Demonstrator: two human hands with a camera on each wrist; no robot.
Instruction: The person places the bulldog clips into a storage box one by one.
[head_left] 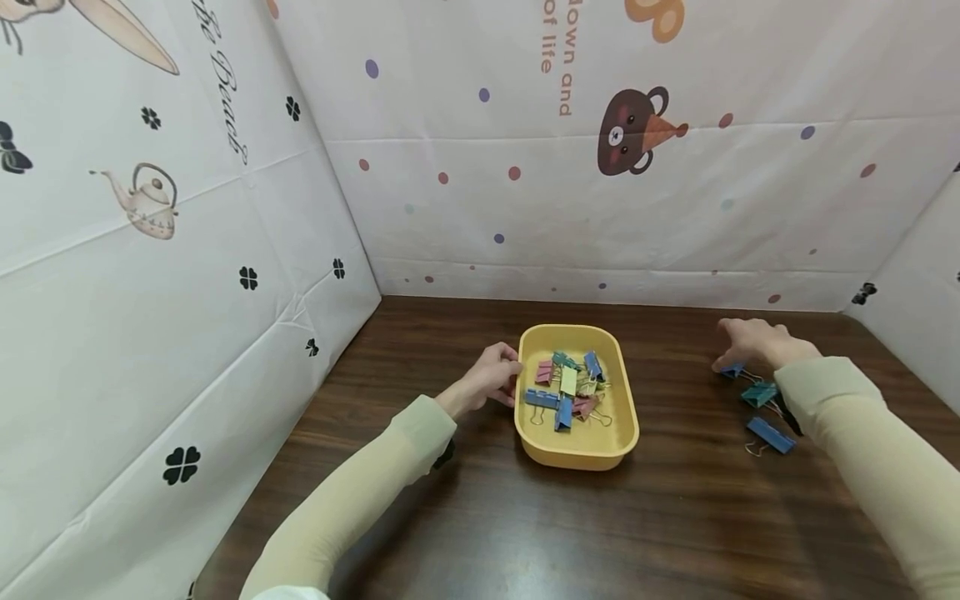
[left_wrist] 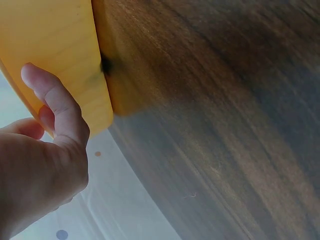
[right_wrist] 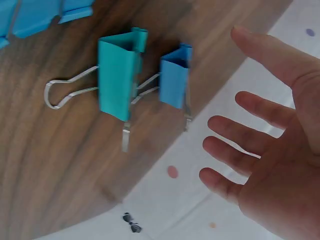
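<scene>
A yellow plastic bin (head_left: 577, 458) stands on the table, holding several binder clips in blue, pink, green and yellow, such as a yellow clip (head_left: 568, 381). My left hand (head_left: 491, 375) grips the bin's left rim, with fingers against the outer wall (left_wrist: 75, 30) in the left wrist view. To the right, my right hand (head_left: 757, 342) hovers with spread fingers just above a small blue binder clip (right_wrist: 174, 82), holding nothing. Beside that clip sits a teal binder clip (right_wrist: 114, 75), wire handles splayed. A larger blue binder clip (head_left: 772, 435) lies nearer to me.
The dark wood table (head_left: 675, 533) meets a white printed sheet (head_left: 465, 208) hung as a wall at the back. More of the sheet (head_left: 150, 350) covers the left side, and another stretch (head_left: 922, 308) closes off the right.
</scene>
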